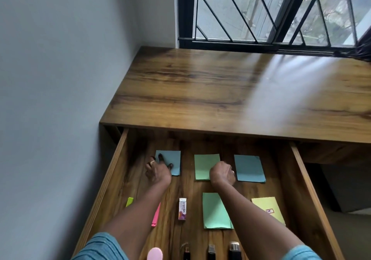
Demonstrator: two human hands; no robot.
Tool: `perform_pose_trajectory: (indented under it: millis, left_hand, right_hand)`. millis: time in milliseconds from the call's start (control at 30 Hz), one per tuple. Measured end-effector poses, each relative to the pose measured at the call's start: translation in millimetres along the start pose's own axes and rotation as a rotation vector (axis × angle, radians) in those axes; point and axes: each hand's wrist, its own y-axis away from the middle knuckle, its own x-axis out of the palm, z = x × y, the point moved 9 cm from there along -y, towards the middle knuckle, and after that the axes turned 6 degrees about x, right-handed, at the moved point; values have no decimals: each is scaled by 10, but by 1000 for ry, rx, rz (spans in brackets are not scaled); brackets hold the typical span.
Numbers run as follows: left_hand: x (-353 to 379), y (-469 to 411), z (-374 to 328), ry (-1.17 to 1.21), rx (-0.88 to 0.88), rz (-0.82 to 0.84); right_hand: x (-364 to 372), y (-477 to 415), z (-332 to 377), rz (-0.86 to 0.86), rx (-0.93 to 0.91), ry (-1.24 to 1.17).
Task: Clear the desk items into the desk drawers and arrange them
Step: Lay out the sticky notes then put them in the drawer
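The open drawer (pixel 112 171) holds five paper cards: two blue, two green, one yellow. The far row runs left blue card (pixel 172 162), green card (pixel 204 166), right blue card (pixel 249 168). The near row holds a second green card (pixel 214 211) and the yellow card (pixel 266 206), which bears a small red mark. One eraser (pixel 182 208) lies upright left of them. The left hand (pixel 157 169) presses spread fingertips on the left blue card. The right hand (pixel 221 172) is curled over the far green card; its grip cannot be told.
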Motion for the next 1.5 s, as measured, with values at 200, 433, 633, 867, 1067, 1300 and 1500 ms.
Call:
perform_pose_trajectory:
  millis: [200,433,633,867,1067,1300,1500]
  left_hand:
    - [-7,-39,36,111,-33,-12]
    - [-92,30,9,-43,42,-64]
    - [-176,369,-109,-78,158,-102]
    - [-222,1127,-166,-11,204,-99]
    - [-276,2019,92,130,90,-116]
    - [-344,3168,435,453,-53,-280]
    - [-207,3761,909,771,-331,-324]
  right_hand:
    - [-48,103,89,7,-74,157]
    - [-151,252,28,-34,-102,169]
    - [-272,523,-158,-73,-162,128]
    - [-507,953,-505,-112,-258,118]
    - [-808,1490,-1173,-111,-215,82]
    - [-946,2071,-2087,-40,-146,-181]
    - [-1064,2433,-2588,-88,-78,-504]
